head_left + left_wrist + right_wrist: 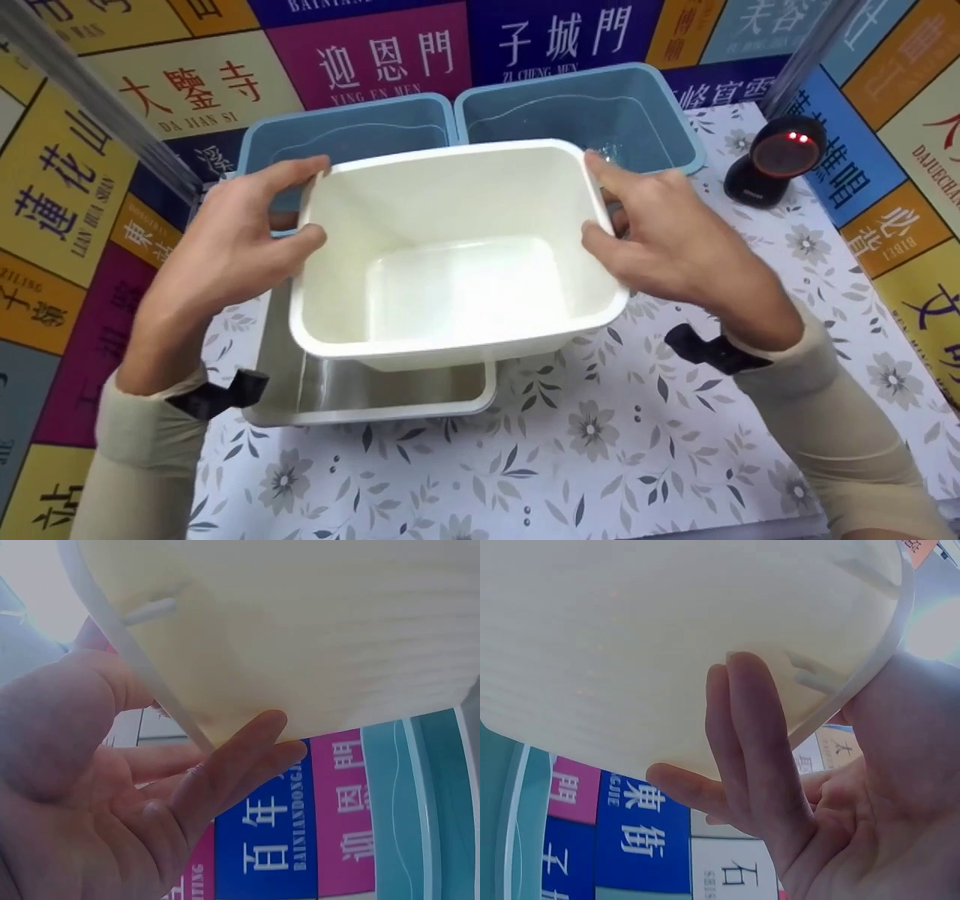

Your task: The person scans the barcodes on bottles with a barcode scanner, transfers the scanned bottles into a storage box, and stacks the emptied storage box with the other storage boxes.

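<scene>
A white plastic bin (pixel 457 202) is held up in both hands, its open top tilted toward the head camera; the inside shows nothing in it. My left hand (pixel 232 232) grips its left rim, thumb inside and fingers around the outer wall. On the opposite rim, my right hand (pixel 667 232) grips in the same way. From the left wrist view, fingertips (pixel 266 724) lie against the bin's outer wall (pixel 322 637). Fingers (pixel 754 705) also press the outside in the right wrist view. Below, partly hidden, a second whitish bin (pixel 375 412) sits on the table.
Two blue bins (pixel 345 112) stand side by side at the back of the flower-patterned table (pixel 592 450). A black scanner-like device (pixel 780 157) with red lights stands at the back right. Panels (pixel 187 82) printed with large characters surround the table.
</scene>
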Demonstrator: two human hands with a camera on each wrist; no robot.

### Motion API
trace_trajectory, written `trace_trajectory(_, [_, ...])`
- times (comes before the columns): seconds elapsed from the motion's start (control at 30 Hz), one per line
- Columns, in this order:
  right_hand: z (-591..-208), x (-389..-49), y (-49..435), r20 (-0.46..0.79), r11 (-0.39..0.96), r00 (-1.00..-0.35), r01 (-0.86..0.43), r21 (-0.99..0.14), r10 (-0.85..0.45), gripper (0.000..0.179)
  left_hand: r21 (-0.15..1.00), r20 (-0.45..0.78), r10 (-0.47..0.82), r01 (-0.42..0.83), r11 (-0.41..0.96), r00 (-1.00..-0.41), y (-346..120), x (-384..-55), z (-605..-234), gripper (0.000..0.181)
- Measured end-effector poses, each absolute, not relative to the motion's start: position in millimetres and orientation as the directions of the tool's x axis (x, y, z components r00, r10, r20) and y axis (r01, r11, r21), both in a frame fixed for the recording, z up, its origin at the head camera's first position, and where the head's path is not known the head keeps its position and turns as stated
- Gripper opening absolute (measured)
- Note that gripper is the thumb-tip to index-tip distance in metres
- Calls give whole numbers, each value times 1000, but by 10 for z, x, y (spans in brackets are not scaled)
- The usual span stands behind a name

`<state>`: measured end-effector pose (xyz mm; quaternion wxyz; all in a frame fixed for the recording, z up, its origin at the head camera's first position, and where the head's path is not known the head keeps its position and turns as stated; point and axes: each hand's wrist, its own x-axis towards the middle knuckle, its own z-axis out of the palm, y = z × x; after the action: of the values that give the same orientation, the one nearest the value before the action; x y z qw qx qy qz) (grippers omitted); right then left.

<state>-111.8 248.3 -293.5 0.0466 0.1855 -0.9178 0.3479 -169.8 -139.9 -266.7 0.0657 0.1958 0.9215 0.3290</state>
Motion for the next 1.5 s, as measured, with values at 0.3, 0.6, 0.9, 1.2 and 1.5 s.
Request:
trace_trajectory(0.3, [-3018, -1244, 2223, 186, 650, -930, -357, -671, -318, 60, 615, -44, 322, 229, 755, -946, -1696, -1621, -2710, 63])
trace_trajectory(0.6, [-2976, -1270, 2066, 201, 652, -934, -351, -672, -295, 65, 629, -50, 277, 185, 755, -960, -1839, -1636, -2707, 61])
trace_trajectory(0.9, [-2908, -1247, 1949, 202, 633, -934, -349, -691, -295, 67, 628, -14, 245, 182, 756, -970, -1922, -1616, -2688, 62])
trace_trajectory(1.2, [-2929, -1232, 1840, 221, 628, -918, -388, -675, -330, 54, 663, -35, 268, 178, 727, -963, -2061, -1607, -2639, 62])
trace_trajectory(1.5, [-2967, -1242, 1730, 226, 614, -900, -422, -667, -373, 49, 661, -42, 252, 162, 732, -967, -2183, -1600, -2783, 63])
